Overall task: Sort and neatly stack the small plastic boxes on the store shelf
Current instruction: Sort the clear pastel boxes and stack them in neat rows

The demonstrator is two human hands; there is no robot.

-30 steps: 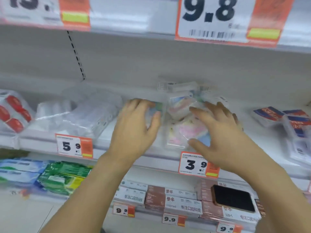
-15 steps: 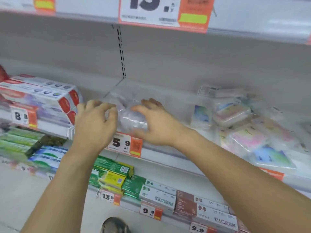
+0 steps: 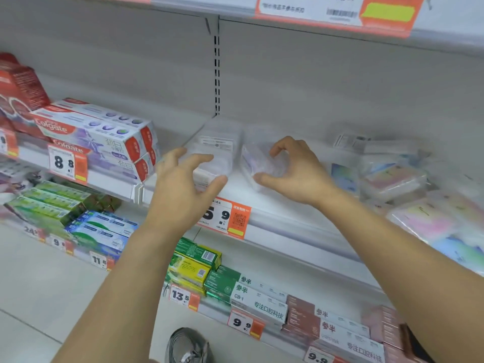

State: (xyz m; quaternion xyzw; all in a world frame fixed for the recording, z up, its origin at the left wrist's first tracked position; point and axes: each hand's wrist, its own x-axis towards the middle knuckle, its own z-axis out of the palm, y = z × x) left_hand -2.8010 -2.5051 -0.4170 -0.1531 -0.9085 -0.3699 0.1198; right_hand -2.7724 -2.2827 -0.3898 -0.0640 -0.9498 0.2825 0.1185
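A shop aisle
Tiered shelves (image 3: 288, 218) carry orange price tags (image 3: 224, 217) (5.9, 8.8) and boxed Colgate toothpaste (image 3: 89, 129).

free: bare shelf (image 3: 275, 205) strip between clear boxes | blocked: toothpaste cartons (image 3: 104, 137) left, pastel packs (image 3: 392, 179) right
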